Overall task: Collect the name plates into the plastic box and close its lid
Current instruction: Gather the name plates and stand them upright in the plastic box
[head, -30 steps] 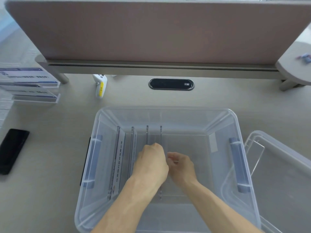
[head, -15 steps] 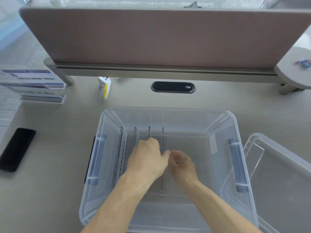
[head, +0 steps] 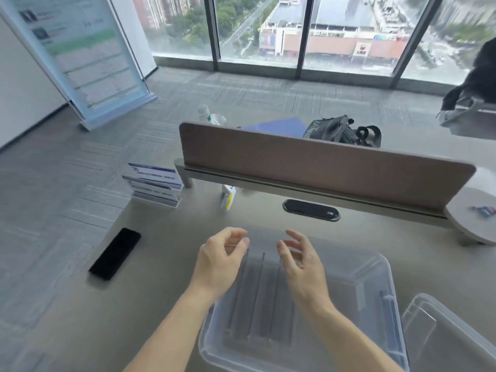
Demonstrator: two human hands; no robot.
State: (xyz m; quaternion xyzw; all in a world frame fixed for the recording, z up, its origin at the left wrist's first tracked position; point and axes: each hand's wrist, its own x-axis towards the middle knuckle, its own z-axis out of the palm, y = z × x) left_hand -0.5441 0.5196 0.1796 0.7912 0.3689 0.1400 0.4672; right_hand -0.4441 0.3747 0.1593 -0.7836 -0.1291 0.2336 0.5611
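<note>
Desk (head: 161, 264): translucent box (head: 349, 275), plates (head: 256, 296) upright inside.

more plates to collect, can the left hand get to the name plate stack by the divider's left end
Probably yes: the left hand hovers, seemingly empty, over the plastic box, and bare desk lies between it and the name plate stack. The phone sits left of that path.

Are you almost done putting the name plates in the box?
Partly. Several name plates already stand on edge inside the plastic box. Nothing is in hand: the left hand and right hand hover empty above it. Left to do: the stack of plates on the desk, then the lid, lying beside the box.
</note>
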